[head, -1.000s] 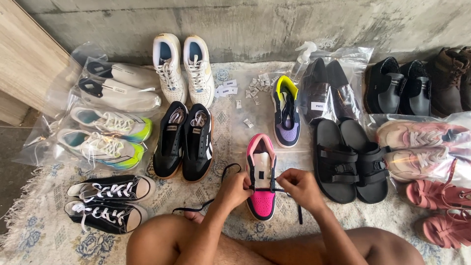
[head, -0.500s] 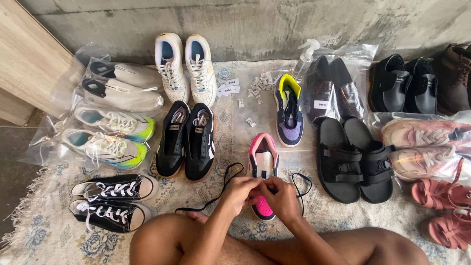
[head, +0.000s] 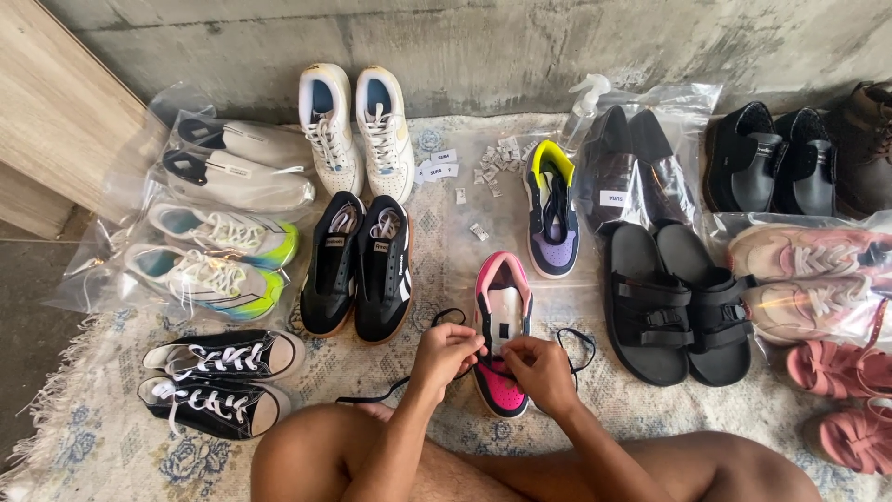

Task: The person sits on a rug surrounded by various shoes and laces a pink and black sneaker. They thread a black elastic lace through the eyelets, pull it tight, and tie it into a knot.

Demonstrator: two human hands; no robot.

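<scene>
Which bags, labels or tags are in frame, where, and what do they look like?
Clear plastic bags: left, around pale sneakers.
Clear plastic bag: top right, over dark shoes.
White label: rectangular, on that bag.
Clear plastic bag: right edge, holding pink sneakers.
Small white tags: scattered on rug, top centre.

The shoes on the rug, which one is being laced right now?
The pink sneaker: both hands, left hand and right hand, work its black lace.
</scene>
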